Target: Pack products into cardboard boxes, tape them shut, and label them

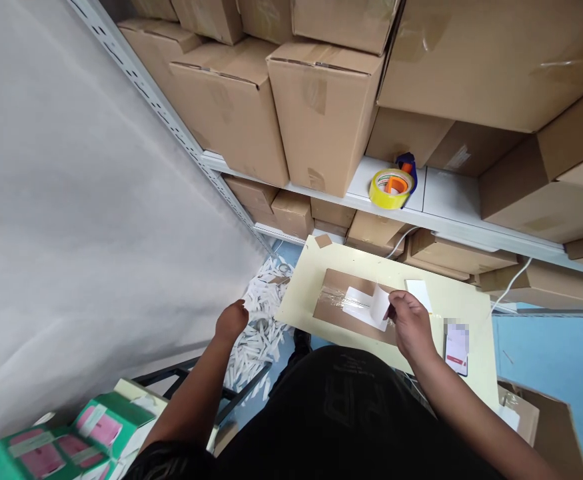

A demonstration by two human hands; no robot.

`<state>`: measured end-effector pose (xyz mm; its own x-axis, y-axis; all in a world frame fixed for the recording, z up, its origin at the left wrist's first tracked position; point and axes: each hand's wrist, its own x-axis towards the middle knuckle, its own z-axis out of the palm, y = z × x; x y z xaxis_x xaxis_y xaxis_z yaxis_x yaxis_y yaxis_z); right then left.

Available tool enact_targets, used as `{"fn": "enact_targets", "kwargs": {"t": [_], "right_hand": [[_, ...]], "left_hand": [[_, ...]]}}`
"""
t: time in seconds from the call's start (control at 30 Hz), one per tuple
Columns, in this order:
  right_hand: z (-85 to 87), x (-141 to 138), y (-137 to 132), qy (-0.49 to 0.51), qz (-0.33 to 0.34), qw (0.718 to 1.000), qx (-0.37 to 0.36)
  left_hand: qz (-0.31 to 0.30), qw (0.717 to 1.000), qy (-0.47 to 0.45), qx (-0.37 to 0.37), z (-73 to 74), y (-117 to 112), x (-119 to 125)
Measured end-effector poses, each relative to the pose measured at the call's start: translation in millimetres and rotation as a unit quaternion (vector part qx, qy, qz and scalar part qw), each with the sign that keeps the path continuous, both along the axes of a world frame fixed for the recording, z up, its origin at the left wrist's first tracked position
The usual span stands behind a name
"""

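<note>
A flat cardboard box (331, 308) with clear tape across it lies on the pale yellow table (296, 287). On the box sits a white label (355, 308); its right part curls up. My right hand (411, 325) pinches this raised edge between thumb and fingers. Out to the left, beyond the table's edge, my left hand (232, 321) is closed over a heap of white paper strips (257, 340) on the floor. Whatever it may hold is hidden or too small to name.
A phone (456, 348) and a white paper sheet (418, 293) lie on the table's right side. Yellow tape in a dispenser (392, 189) rests on the shelf (441, 190) among cardboard boxes (324, 113). Green and pink boxes (96, 427) stand at lower left.
</note>
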<state>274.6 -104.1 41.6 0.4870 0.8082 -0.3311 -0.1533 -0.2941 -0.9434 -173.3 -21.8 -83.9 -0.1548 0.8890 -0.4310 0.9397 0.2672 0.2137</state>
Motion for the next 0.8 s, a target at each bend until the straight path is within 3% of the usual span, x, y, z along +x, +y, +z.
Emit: {"fn": "enact_targets", "kwargs": {"t": [0.07,0.13,0.3,0.37,0.43,0.5,0.6,0.7,0.8], "right_hand": [[0.5,-3,-2,0.002,0.000,1.000,-0.001],[1.1,-6,-4,0.006,0.002,1.000,-0.003],[4.1,-23,-5,0.011,0.008,1.000,0.008],[7.8,-31,-5,0.021,0.014,0.999,0.020],[13.5,-37,-5,0.024,0.022,0.999,0.034],[20.5,-39,-7,0.019,0.039,0.998,0.049],[28.2,-32,-18,-0.005,0.069,0.994,0.080],[24.7,-13,-34,-0.054,0.042,0.994,0.089],[9.1,5,-49,-0.060,0.001,0.998,0.035]], "left_hand": [[-0.006,0.999,-0.028,0.043,13.1,3,19],[-0.048,0.988,-0.104,0.106,36.3,1,51],[-0.262,0.903,-0.283,0.188,109.7,-23,162],[-0.312,0.874,-0.314,0.202,128.7,-33,202],[-0.337,0.858,-0.331,0.201,138.7,-37,231],[-0.338,0.853,-0.349,0.193,143.5,-38,247],[-0.299,0.855,-0.380,0.187,150.6,-36,252],[-0.202,0.865,-0.432,0.156,158.6,-35,248],[-0.092,0.837,-0.537,0.054,158.5,-37,248]]}}
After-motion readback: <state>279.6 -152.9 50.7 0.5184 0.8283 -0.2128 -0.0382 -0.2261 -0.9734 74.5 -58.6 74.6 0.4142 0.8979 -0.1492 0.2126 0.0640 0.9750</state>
